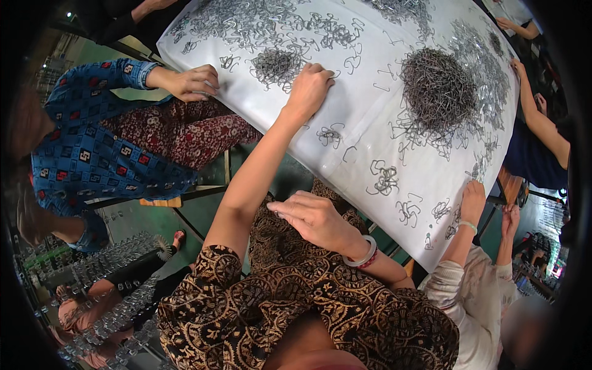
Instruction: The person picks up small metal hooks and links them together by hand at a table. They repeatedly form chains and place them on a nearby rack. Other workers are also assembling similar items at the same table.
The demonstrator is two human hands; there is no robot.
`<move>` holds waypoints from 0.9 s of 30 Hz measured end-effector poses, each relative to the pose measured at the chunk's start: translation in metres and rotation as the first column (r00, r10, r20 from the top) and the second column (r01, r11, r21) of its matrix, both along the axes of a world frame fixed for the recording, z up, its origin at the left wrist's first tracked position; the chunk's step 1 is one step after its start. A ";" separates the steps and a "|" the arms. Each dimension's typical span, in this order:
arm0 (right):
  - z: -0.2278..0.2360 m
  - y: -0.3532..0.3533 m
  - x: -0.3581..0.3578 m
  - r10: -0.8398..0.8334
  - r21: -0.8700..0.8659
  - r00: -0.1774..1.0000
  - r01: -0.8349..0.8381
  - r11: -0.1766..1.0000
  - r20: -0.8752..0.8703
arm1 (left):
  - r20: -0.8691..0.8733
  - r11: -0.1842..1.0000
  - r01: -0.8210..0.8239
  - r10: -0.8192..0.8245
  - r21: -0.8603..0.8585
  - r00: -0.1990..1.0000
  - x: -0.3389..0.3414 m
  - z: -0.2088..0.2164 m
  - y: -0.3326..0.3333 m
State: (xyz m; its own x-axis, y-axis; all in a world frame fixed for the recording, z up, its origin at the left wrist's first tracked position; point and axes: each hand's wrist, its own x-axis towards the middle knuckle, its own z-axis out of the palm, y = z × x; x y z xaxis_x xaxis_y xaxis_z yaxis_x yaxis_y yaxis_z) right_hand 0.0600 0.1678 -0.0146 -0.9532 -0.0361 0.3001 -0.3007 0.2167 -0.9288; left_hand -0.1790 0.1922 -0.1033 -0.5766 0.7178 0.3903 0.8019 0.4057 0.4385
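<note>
Head view: bent wire hooks [385,179] strewn over a white-covered table [354,111].

Hooks seen as thin, grey, shiny in places, curved; tangled in a small heap [274,66] just beside the left hand [312,87] and in a larger, darker heap [439,89] farther right. Left fingers curled at the tabletop; right hand [314,217] held just off the table's edge, fingers narrowed together. Whether anything is gripped by either cannot be told.
</note>
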 end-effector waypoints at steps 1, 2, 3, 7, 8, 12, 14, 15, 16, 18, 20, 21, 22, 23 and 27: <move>0.001 0.001 0.000 -0.015 -0.018 0.999 0.016 1.000 0.038 | -0.026 0.997 -0.005 0.003 -0.073 1.000 -0.003 -0.005 0.010; 0.002 0.002 0.000 -0.021 -0.035 0.996 0.024 0.999 0.091 | -0.037 0.995 -0.019 0.015 -0.100 0.999 -0.004 -0.008 0.015; 0.003 0.003 -0.001 -0.043 -0.049 0.996 0.047 0.998 0.072 | -0.040 0.989 -0.035 0.029 -0.140 0.999 -0.005 -0.010 0.019; 0.008 0.001 -0.007 -0.078 -0.024 0.997 0.078 0.997 0.005 | -0.013 0.994 -0.037 0.036 -0.102 0.999 0.003 -0.002 0.004; 0.009 -0.001 -0.008 -0.086 0.003 0.996 0.086 0.996 -0.033 | 0.029 0.996 -0.054 0.056 -0.073 0.998 0.007 0.003 -0.005; 0.008 -0.006 -0.009 -0.118 0.036 0.991 0.120 0.992 -0.060 | 0.221 0.986 -0.128 0.103 0.103 0.970 0.031 0.030 -0.059; 0.004 -0.008 -0.011 -0.133 0.058 0.989 0.137 0.989 -0.067 | 0.079 0.964 -0.162 0.149 0.212 0.986 0.047 0.048 -0.091; 0.001 -0.009 -0.010 -0.158 0.034 0.987 0.159 0.987 -0.026 | 0.239 0.947 -0.207 0.148 0.245 0.960 0.059 0.056 -0.108; -0.001 -0.010 -0.010 -0.176 0.026 0.984 0.175 0.984 0.025 | 0.390 0.924 -0.261 0.140 0.278 0.910 0.073 0.065 -0.124; -0.007 -0.012 -0.015 -0.223 -0.029 0.974 0.225 0.974 0.046 | 0.463 0.850 -0.311 0.092 0.425 0.882 0.102 0.082 -0.154; -0.012 -0.016 -0.021 -0.242 -0.122 0.962 0.257 0.959 0.123 | 0.597 0.840 -0.388 0.099 0.378 0.796 0.134 0.096 -0.180; -0.012 -0.019 -0.023 -0.249 -0.148 0.950 0.278 0.949 0.189 | 0.600 0.832 -0.380 0.072 0.405 0.797 0.149 0.100 -0.187; -0.015 -0.017 -0.026 -0.263 -0.167 0.946 0.295 0.941 0.188 | 0.608 0.825 -0.368 0.038 0.429 0.793 0.158 0.098 -0.187; -0.013 -0.018 -0.026 -0.278 -0.169 0.938 0.314 0.934 0.205 | 0.459 0.850 -0.296 0.074 0.435 0.886 0.163 0.099 -0.190; -0.012 -0.018 -0.024 -0.295 -0.169 0.944 0.318 0.933 0.150 | 0.203 0.866 -0.257 0.185 0.430 0.962 0.170 0.091 -0.188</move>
